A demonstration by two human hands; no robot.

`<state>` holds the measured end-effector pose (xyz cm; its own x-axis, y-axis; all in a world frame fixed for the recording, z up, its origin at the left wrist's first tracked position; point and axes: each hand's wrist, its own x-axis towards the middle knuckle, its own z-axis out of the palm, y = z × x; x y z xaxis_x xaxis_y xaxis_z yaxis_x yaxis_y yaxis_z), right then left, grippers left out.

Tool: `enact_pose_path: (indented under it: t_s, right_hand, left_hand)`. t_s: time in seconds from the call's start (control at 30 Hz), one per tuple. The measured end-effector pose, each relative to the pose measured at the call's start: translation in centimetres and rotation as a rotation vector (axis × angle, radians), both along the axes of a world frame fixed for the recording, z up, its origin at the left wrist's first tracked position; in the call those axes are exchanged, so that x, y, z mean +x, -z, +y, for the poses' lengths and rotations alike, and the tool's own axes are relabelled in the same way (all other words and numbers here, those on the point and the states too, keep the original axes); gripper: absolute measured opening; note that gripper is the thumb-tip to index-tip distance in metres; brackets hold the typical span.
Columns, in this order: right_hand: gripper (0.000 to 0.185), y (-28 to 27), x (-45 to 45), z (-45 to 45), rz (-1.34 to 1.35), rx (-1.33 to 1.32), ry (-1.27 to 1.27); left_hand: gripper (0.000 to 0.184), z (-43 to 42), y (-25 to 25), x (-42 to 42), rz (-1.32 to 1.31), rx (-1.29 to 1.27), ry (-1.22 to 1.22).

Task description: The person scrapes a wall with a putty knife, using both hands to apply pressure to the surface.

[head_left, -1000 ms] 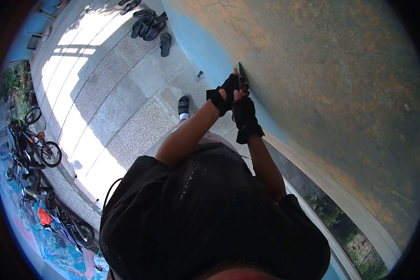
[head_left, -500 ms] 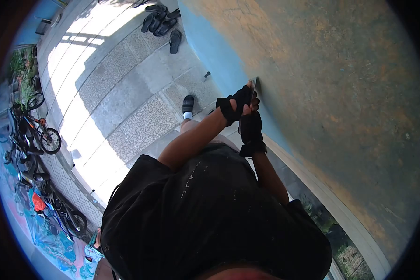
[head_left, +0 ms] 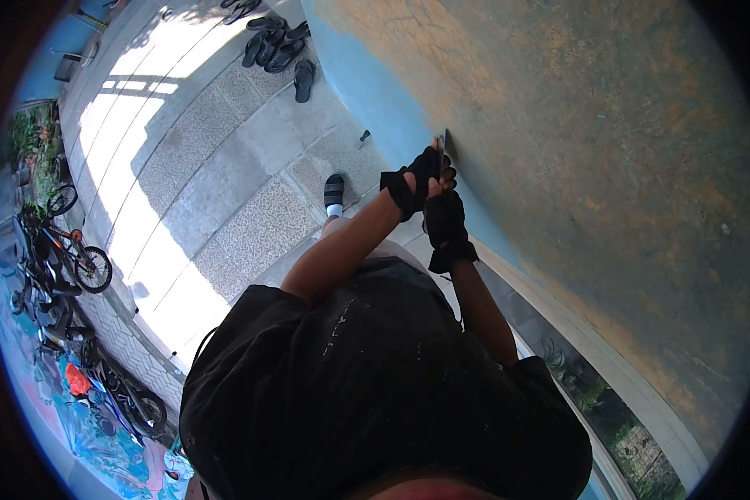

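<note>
My left hand (head_left: pixel 422 177), in a black fingerless glove, is closed around a thin metal scraper (head_left: pixel 442 147). Just below it my right hand (head_left: pixel 445 218), gloved the same way, is closed at the scraper's lower end; the handle is mostly hidden by the fingers. The blade's tip meets, or nearly meets, the wall (head_left: pixel 575 150), whose surface is mottled brown and grey. A light blue painted band (head_left: pixel 367 75) runs along the wall's lower part, beside my hands.
A small dark-handled tool (head_left: pixel 364 138) lies on the paved floor (head_left: pixel 262 212). Several dark sandals (head_left: pixel 275 48) lie against the wall further ahead. My sandalled foot (head_left: pixel 334 192) stands near the wall. Bicycles (head_left: pixel 92 268) and motorbikes are parked at the left.
Both hands and the scraper have slid a little forward along the wall, still gripping together. The whole view has also shifted slightly.
</note>
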<state>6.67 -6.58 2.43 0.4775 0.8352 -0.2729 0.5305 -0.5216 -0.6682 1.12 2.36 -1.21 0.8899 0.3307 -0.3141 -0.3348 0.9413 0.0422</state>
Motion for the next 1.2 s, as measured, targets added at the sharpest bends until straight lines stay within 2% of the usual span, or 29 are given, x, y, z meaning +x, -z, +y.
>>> enact_pose_path:
  t_s: [0.03, 0.07, 0.17, 0.27, 0.33, 0.47, 0.53, 0.67, 0.77, 0.87, 0.93, 0.97, 1.0, 1.03, 1.13, 1.17, 1.2]
  right_hand:
    - [0.048, 0.3, -0.2, 0.9, -0.046, -0.066, 0.0]
    - [0.048, 0.5, -0.8, 1.4, -0.057, -0.003, -0.002]
    - [0.048, -0.5, -1.6, 0.1, -0.092, 0.035, 0.048]
    - [0.047, -0.6, -0.8, -1.6, 0.044, 0.081, 0.101]
    - [0.046, -0.9, -0.6, -1.6, 0.191, -0.026, 0.13]
    - [0.047, -1.0, -2.0, 0.0, 0.069, 0.034, 0.101]
    - [0.046, -1.2, -0.9, -0.8, 0.124, -0.046, 0.105]
    - [0.046, -3.6, -0.4, -2.6, 0.087, -0.038, 0.08]
    - [0.052, -2.7, 0.1, -0.1, 0.021, -0.112, -0.013]
    - [0.052, -1.8, -1.1, 0.6, -0.044, -0.048, 0.032]
    - [0.05, -2.9, -1.1, -0.6, -0.006, -0.104, 0.055]
    - [0.047, -3.5, -1.2, -1.5, -0.002, -0.056, 0.058]
    - [0.043, -3.8, -0.9, -2.2, 0.001, -0.014, 0.062]
    - [0.042, -3.4, 0.1, -2.2, 0.17, -0.118, 0.094]
    - [0.04, -3.5, 0.7, 0.9, 0.199, -0.236, 0.038]
    - [0.04, -0.6, 0.7, 1.8, 0.243, -0.142, 0.107]
    - [0.04, -0.2, 0.4, 2.9, 0.239, -0.142, 0.112]
  left_hand:
    - [0.059, 0.8, 0.4, -0.5, -0.016, -0.074, 0.006]
    - [0.059, 1.5, 2.1, -0.7, -0.118, -0.024, 0.0]
    - [0.059, 0.7, 1.1, -0.9, -0.092, -0.049, 0.043]
    - [0.057, -1.4, 0.0, 0.1, -0.029, -0.009, 0.06]
    - [0.057, -1.2, -0.2, -0.2, -0.139, 0.012, 0.014]
    - [0.058, 0.6, -0.1, -1.2, -0.117, -0.06, 0.144]
    - [0.059, -0.1, -2.0, -0.7, 0.034, -0.066, 0.051]
    - [0.061, -2.2, -1.2, 0.9, 0.035, -0.001, 0.102]
    - [0.062, -0.1, 0.0, 0.0, -0.024, -0.099, 0.058]
    - [0.062, 0.4, -0.1, 0.5, -0.031, -0.118, 0.024]
    - [0.061, -0.3, -0.1, 0.1, -0.016, -0.099, 0.059]
    - [0.062, -1.1, -0.1, 0.5, -0.001, 0.067, 0.051]
    - [0.062, -2.0, -0.5, 1.0, 0.038, -0.003, 0.055]
    - [0.062, -2.0, -0.7, 1.3, 0.051, -0.026, 0.047]
    - [0.061, -0.3, 0.2, 1.0, 0.042, -0.087, -0.049]
    - [0.059, 1.1, -0.3, 0.4, 0.16, -0.093, -0.059]
    - [0.056, 2.4, -0.2, 0.0, 0.213, -0.101, -0.12]
